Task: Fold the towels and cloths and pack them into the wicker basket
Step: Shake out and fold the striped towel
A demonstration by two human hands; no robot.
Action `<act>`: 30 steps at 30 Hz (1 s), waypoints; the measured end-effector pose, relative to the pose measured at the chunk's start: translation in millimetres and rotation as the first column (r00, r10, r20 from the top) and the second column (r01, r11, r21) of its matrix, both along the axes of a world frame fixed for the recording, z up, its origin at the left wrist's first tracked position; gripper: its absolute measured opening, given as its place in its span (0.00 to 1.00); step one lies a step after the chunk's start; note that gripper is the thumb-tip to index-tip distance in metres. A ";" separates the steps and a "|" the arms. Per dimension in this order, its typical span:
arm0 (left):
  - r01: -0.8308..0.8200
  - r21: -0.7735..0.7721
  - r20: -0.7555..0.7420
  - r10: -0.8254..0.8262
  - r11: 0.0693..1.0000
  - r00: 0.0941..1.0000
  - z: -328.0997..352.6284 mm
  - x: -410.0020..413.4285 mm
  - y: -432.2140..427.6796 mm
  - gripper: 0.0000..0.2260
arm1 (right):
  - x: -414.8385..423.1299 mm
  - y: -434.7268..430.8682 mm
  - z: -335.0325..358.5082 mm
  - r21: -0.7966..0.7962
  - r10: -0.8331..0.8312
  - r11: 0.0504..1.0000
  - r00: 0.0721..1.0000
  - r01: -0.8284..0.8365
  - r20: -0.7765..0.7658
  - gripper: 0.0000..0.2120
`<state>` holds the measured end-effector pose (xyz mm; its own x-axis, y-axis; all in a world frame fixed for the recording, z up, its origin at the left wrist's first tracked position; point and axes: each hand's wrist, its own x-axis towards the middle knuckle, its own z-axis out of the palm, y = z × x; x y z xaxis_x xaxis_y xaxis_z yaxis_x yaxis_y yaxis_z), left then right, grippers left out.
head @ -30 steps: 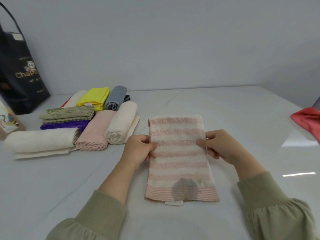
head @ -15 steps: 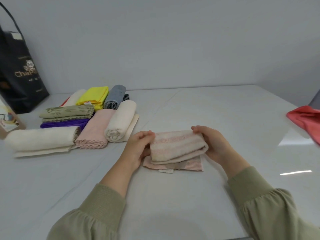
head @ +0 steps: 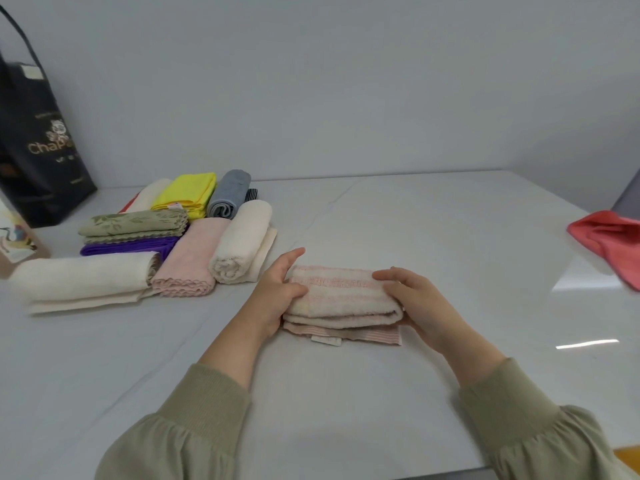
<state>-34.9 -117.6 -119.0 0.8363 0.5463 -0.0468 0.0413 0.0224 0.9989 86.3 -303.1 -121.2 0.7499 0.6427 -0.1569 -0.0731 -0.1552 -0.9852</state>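
A pink-and-cream striped towel (head: 341, 299) lies folded into a thick bundle on the white table, its striped hem and label sticking out at the front. My left hand (head: 277, 292) grips its left end, thumb on top. My right hand (head: 412, 299) holds the right end, fingers over the top and thumb under the fold. Folded and rolled cloths sit at the left: cream roll (head: 239, 247), pink (head: 190, 261), long cream (head: 83, 278), purple (head: 128, 245), green (head: 135, 223), yellow (head: 187, 192), grey (head: 228, 194). No wicker basket is in view.
A black tote bag (head: 38, 140) stands against the wall at the far left, with a printed box (head: 15, 237) in front of it. A red cloth (head: 613, 240) lies at the table's right edge. White table (head: 415, 220) stretches behind the towel.
The striped towel lay flat and long a second ago; both hands folded its far part toward me, and it is now a compact bundle held at both ends.
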 end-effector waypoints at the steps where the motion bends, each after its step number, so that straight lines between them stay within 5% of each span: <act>1: 0.003 0.001 -0.003 -0.003 1.000 1.000 0.3 -0.3 0.5 0.29 | 1.0 -0.2 -3.2 -0.043 0.002 0.999 0.997 0.001 0.072 0.13; 7: 0.173 -0.056 -0.023 -0.174 0.983 0.984 3.4 -7.6 7.2 0.31 | -1.8 -1.6 -6.0 -0.134 0.033 0.991 0.968 0.001 0.249 0.24; 10: 0.215 0.268 -0.200 -0.165 0.939 0.966 6.0 -9.9 4.8 0.31 | -2.8 -1.2 -5.8 -0.134 0.015 0.991 0.961 0.022 0.275 0.26; 11: 0.196 0.447 -0.253 -0.087 0.873 0.964 4.8 -10.5 3.2 0.27 | -2.8 -0.8 -6.0 -0.134 0.012 0.991 0.960 0.027 0.280 0.26; 13: 0.116 0.796 -0.249 0.147 0.595 0.957 2.2 -12.2 -2.5 0.18 | -3.0 -0.8 -5.1 -0.138 0.012 0.990 0.957 0.030 0.289 0.25; 15: 0.044 0.950 -0.120 0.232 0.308 0.965 0.0 -10.2 -11.1 0.20 | -4.0 -0.7 -4.0 -0.144 0.015 0.989 0.949 0.032 0.315 0.25; 17: 0.092 0.973 -0.127 0.158 0.212 0.979 -1.6 -3.3 -23.2 0.26 | -4.5 -0.1 -5.9 -0.145 0.025 0.989 0.942 0.025 0.334 0.25; 21: 0.489 0.853 -0.515 0.137 0.184 0.846 -16.5 5.9 -31.4 0.27 | 4.4 -2.1 -3.4 -0.108 -0.010 0.993 0.935 0.052 0.354 0.20; 23: 0.528 0.836 -0.544 0.098 0.152 0.833 -18.3 4.8 -22.0 0.27 | 17.8 -7.7 -0.9 -0.128 -0.023 0.988 0.892 0.091 0.452 0.21; 27: 0.522 0.847 -0.525 0.011 0.100 0.851 -19.0 3.6 -3.9 0.28 | 33.4 -15.2 -6.1 -0.376 0.245 0.927 0.791 -0.021 0.560 0.24; 30: 0.522 0.851 -0.523 -0.006 0.051 0.852 -20.7 4.5 -3.4 0.34 | 27.4 -1.8 -10.6 -0.330 0.219 0.944 0.761 -0.006 0.611 0.18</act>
<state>-30.4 -121.0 -139.7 0.9973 0.0694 0.0255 0.0682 -0.9967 0.0445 113.7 -304.9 -131.8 0.6685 0.7318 0.1327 0.5843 -0.4064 -0.7025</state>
